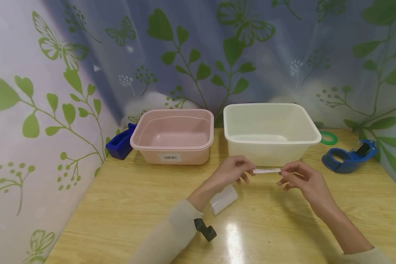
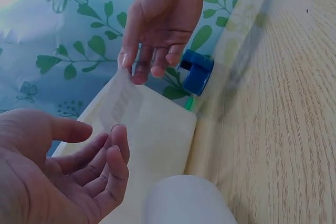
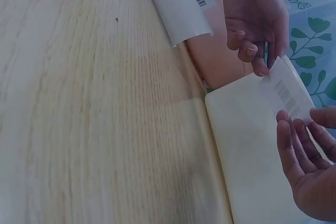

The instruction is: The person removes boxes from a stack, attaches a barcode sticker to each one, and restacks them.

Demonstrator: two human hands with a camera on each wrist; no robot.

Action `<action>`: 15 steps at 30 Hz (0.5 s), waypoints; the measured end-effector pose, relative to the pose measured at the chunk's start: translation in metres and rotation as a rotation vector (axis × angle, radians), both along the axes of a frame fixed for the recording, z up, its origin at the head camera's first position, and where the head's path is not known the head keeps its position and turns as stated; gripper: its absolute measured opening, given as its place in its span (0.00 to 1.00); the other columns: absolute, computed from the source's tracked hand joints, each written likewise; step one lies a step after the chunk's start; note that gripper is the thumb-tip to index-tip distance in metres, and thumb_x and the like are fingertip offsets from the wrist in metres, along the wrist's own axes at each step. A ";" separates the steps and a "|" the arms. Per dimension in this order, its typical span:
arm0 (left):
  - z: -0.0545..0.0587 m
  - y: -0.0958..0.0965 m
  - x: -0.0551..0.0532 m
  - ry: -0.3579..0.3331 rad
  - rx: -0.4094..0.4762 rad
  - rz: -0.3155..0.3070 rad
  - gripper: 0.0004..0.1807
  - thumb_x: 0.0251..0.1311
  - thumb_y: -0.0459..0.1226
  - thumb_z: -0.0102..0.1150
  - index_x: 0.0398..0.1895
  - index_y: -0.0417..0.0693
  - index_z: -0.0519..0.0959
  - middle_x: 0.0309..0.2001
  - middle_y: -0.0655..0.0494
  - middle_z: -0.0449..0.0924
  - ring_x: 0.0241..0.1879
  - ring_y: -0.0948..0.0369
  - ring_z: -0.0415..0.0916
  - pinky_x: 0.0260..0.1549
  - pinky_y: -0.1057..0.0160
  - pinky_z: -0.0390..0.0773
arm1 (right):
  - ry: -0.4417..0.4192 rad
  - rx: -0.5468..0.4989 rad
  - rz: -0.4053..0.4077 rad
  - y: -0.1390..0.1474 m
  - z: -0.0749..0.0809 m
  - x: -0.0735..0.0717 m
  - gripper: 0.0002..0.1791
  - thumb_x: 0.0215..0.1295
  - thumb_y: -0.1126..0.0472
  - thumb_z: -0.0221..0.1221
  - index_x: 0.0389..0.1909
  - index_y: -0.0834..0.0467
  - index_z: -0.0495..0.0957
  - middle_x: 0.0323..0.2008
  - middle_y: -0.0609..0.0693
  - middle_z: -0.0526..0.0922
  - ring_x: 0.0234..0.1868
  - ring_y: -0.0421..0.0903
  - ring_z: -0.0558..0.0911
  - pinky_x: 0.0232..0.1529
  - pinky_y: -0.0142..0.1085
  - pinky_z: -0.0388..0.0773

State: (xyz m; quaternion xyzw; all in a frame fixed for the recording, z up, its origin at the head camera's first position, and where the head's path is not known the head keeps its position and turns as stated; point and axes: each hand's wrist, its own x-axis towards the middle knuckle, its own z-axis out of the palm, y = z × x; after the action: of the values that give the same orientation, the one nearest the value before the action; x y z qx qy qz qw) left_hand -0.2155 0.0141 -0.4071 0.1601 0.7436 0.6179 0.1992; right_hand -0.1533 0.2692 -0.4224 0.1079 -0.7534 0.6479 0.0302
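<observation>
A small white barcode label [image 1: 266,171] is stretched between both hands, just in front of the white plastic bin [image 1: 264,152]. My left hand [image 1: 232,170] pinches its left end at the fingertips, and my right hand [image 1: 305,181] pinches the right end between thumb and fingers. Printed bars show on the label [image 3: 286,92] in the right wrist view, where the right hand [image 3: 310,166] is at the lower right. Below the left hand, a white roll [image 1: 224,200] lies on its side on the table.
A pink bin [image 1: 173,156] with a barcode sticker stands left of the white one. Beyond it sits a blue holder [image 1: 120,145]. To the right are a green tape ring [image 1: 329,138] and a blue tape dispenser [image 1: 348,159]. A patterned curtain [image 1: 191,55] hangs behind the wooden table [image 1: 112,220].
</observation>
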 end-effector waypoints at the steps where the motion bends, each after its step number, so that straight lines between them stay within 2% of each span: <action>1: -0.001 0.002 -0.001 0.008 -0.007 0.015 0.11 0.75 0.39 0.59 0.48 0.40 0.85 0.36 0.53 0.86 0.27 0.62 0.82 0.24 0.66 0.76 | 0.006 0.009 0.003 0.001 -0.001 0.000 0.12 0.77 0.65 0.59 0.52 0.71 0.76 0.44 0.48 0.85 0.38 0.45 0.89 0.37 0.38 0.87; 8: -0.006 0.012 -0.002 0.076 -0.033 0.109 0.05 0.71 0.33 0.63 0.43 0.41 0.85 0.33 0.53 0.83 0.22 0.63 0.80 0.20 0.67 0.73 | 0.029 0.000 0.010 0.002 -0.003 -0.002 0.12 0.78 0.66 0.57 0.51 0.72 0.77 0.42 0.51 0.86 0.40 0.46 0.88 0.38 0.38 0.87; 10: -0.006 0.015 -0.002 0.103 -0.053 0.133 0.04 0.71 0.32 0.63 0.43 0.42 0.85 0.32 0.55 0.83 0.23 0.62 0.80 0.20 0.68 0.74 | 0.029 0.027 -0.023 0.002 -0.004 -0.003 0.12 0.77 0.65 0.58 0.50 0.72 0.78 0.40 0.50 0.87 0.40 0.45 0.88 0.38 0.37 0.87; 15: -0.006 0.023 -0.003 0.185 -0.104 0.198 0.06 0.67 0.30 0.65 0.44 0.44 0.82 0.32 0.57 0.86 0.24 0.59 0.83 0.21 0.70 0.77 | 0.032 0.189 -0.149 0.001 -0.007 -0.006 0.14 0.74 0.59 0.64 0.48 0.68 0.80 0.37 0.46 0.85 0.37 0.44 0.86 0.37 0.33 0.85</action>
State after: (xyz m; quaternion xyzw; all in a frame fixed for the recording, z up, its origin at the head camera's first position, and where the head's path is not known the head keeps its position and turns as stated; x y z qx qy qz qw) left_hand -0.2186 0.0367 -0.4132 0.1316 0.8020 0.5777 0.0760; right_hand -0.1594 0.2703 -0.4295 0.0641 -0.8164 0.5683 0.0800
